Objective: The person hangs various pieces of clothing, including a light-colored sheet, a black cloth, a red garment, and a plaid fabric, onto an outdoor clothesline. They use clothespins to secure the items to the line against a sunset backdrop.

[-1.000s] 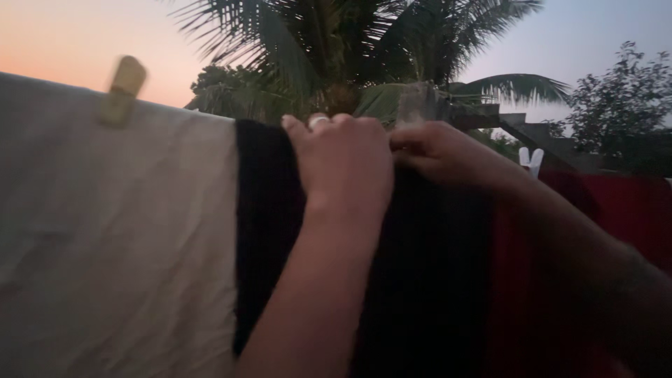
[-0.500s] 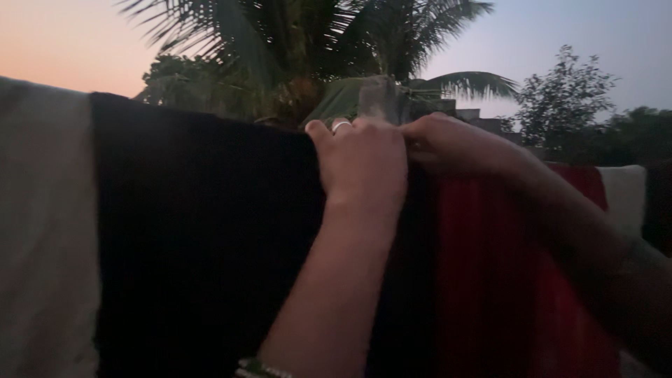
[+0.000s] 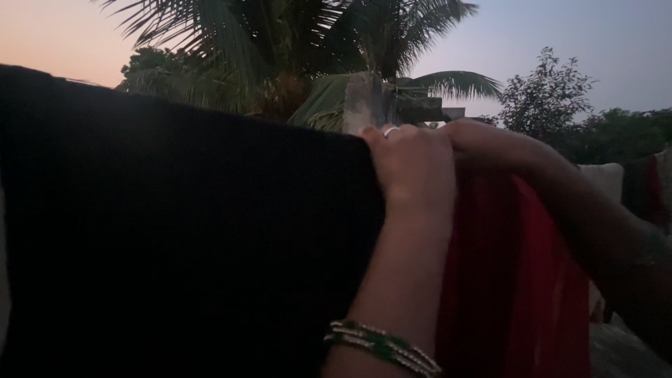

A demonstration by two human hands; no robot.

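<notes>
A wide black cloth (image 3: 175,238) hangs over a line and fills the left half of the head view. My left hand (image 3: 413,164), with a ring on one finger and green and white bangles (image 3: 381,346) at the wrist, grips the cloth's top right edge. My right hand (image 3: 490,143) sits just beside it on the line, fingers closed over the top of a red cloth (image 3: 518,280) that hangs to the right of the black one. The line itself is hidden under the fabric.
A pale cloth (image 3: 602,178) and a dark one (image 3: 640,189) hang further right on the line. Behind stand a concrete post (image 3: 364,101), palm fronds (image 3: 294,42) and trees (image 3: 553,98) against a dusk sky. A grey surface (image 3: 619,350) shows at the bottom right.
The view has swung to the right: the pale cloth with its yellow peg has left the frame, and the black cloth now fills the left. Both hands have stayed together on the top edge.
</notes>
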